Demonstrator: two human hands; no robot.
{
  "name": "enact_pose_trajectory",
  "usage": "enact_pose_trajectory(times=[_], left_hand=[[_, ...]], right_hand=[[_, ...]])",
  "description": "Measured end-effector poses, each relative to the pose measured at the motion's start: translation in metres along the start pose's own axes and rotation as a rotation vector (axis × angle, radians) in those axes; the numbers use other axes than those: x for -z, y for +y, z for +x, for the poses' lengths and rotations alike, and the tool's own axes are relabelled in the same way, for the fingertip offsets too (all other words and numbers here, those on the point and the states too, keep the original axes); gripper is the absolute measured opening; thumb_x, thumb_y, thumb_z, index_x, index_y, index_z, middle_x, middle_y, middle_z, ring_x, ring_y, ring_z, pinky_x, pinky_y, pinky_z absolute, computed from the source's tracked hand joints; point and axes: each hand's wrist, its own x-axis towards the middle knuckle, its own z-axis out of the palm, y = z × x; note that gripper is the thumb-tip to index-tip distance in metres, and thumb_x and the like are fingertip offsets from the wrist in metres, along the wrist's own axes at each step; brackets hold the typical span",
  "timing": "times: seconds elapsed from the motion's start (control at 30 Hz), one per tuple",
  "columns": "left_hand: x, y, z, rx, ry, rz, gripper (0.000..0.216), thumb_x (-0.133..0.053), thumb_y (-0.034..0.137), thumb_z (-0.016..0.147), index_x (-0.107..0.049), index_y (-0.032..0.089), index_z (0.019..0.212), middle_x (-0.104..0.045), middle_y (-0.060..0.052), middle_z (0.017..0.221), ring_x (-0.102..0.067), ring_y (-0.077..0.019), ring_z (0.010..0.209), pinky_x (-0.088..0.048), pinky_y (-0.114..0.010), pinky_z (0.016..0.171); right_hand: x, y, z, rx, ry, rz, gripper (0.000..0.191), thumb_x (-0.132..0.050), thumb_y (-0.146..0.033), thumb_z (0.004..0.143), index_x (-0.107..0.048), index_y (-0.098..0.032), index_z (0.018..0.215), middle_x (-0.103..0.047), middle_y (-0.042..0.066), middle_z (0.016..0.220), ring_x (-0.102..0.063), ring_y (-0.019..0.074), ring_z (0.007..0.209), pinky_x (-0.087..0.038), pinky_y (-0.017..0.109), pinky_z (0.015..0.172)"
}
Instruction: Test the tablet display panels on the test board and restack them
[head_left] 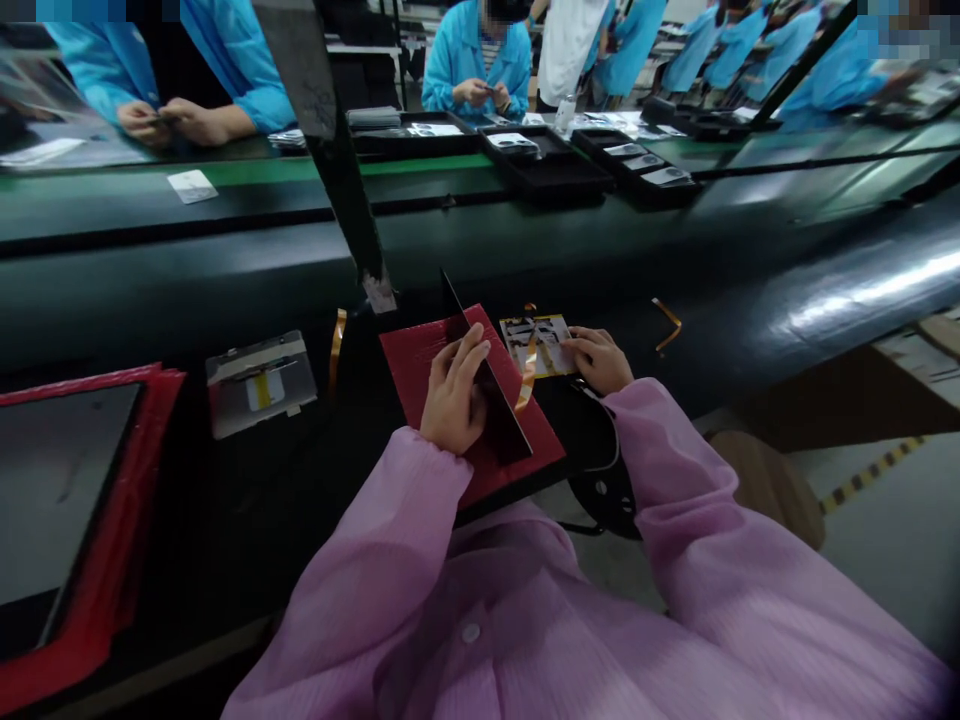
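Note:
My left hand (456, 390) holds a thin black panel (504, 402) tilted up on its edge, with the fingers along its left face. Beneath the panel lies a red pad (420, 365). An orange ribbon strip (529, 370) runs between the panel's right side and a small flat plate (553, 350) with yellow edges. The fingers of my right hand (600, 358) are closed at that plate's right edge. To the left, a clear flat fixture (262, 385) with a yellow mark lies on the black bench, beside a loose orange strip (337, 345).
Stacked red sheets carrying a dark-edged panel (67, 490) lie at far left. Another orange strip (666, 325) is to the right. A metal post (337, 180) rises behind the bench. Black trays (551, 175) line the far side, where people in blue coats sit.

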Motion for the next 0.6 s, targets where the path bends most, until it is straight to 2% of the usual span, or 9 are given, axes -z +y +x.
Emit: enact_pose_trajectory(times=[0.23,0.43,0.6], left_hand=[[-0.0005,0.0005,-0.0001,-0.002,-0.004,-0.007,0.07,-0.045,-0.001,0.078,-0.035,0.014,0.145,-0.043,-0.016,0.152,-0.037,-0.0242,0.14,-0.037,-0.043,0.112],[0.0002,-0.0012,-0.0011,0.01,-0.023,0.014,0.073,-0.043,0.002,0.078,-0.03,0.019,0.148,-0.042,-0.012,0.154,-0.038,-0.0252,0.141,-0.039,-0.045,0.11],[-0.0009,-0.0023,-0.0026,0.016,-0.046,0.029,0.076,-0.042,0.003,0.078,-0.025,0.02,0.15,-0.039,-0.012,0.156,-0.036,-0.0251,0.144,-0.038,-0.047,0.111]], right_hand=[[-0.0009,0.0002,0.0,0.009,0.026,-0.007,0.035,-0.046,-0.014,0.084,-0.076,-0.022,0.1,-0.068,0.008,0.121,-0.061,0.029,0.104,-0.054,0.05,0.091],[-0.0043,0.004,-0.0001,0.003,0.061,0.017,0.035,-0.048,-0.016,0.081,-0.076,-0.026,0.099,-0.07,0.005,0.118,-0.061,0.0286,0.102,-0.053,0.051,0.091],[-0.0073,0.0091,-0.001,0.001,0.058,0.043,0.033,-0.048,-0.018,0.083,-0.076,-0.026,0.099,-0.07,0.005,0.118,-0.061,0.0298,0.104,-0.052,0.054,0.092]])
